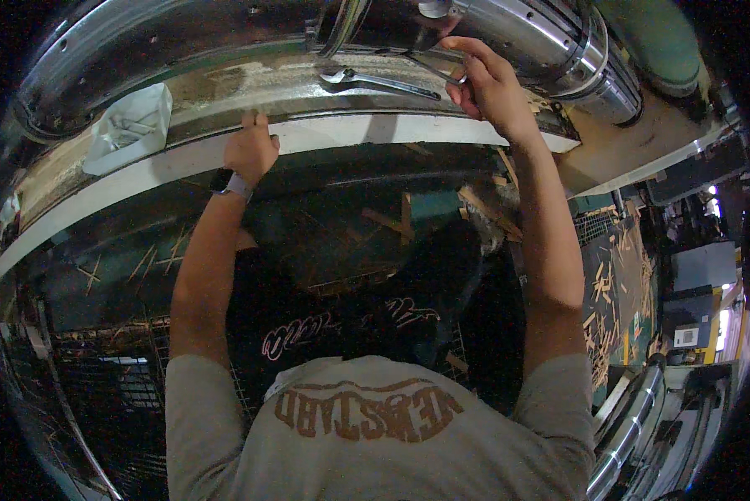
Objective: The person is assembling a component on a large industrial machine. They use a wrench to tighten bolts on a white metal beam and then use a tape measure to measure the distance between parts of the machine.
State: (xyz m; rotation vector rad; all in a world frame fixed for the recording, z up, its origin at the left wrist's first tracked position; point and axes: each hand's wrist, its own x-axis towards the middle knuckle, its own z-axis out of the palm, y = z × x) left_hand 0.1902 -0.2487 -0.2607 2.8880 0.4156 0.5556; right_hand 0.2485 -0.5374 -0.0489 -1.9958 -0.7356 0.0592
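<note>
A: Where are the two hands in the frame?

B: The left hand [250, 149] is at upper centre-left. Its fingers [255, 119] lie on the white front edge [350, 134] of the machine ledge [250, 83]. They are close together and flat, so the grip encloses nothing. A dark watch [224, 181] sits on that wrist.

A: And the right hand?

B: The right hand [490, 83] is at the upper centre-right, raised against the big shiny metal cylinder [517, 25]. Its fingers [468, 48] are curled, and a thin metal tool [431, 68] comes out of the grip toward the left. The grip looks clamped on this tool, but I cannot tell what kind of tool it is.

A: What lies near the hands?

B: An adjustable wrench [379, 81] lies flat on the ledge, between the two hands and just left of the right hand, its jaw end pointing to the left. No hand touches it. At the upper left, a white crumpled bag [128, 127] rests on the same ledge, well apart from the left hand.

A: And lower in the frame?

B: Below the ledge there is a dark green machine body [341, 217] with wood splinters [613, 292] scattered on it, most of them on the right side.
</note>
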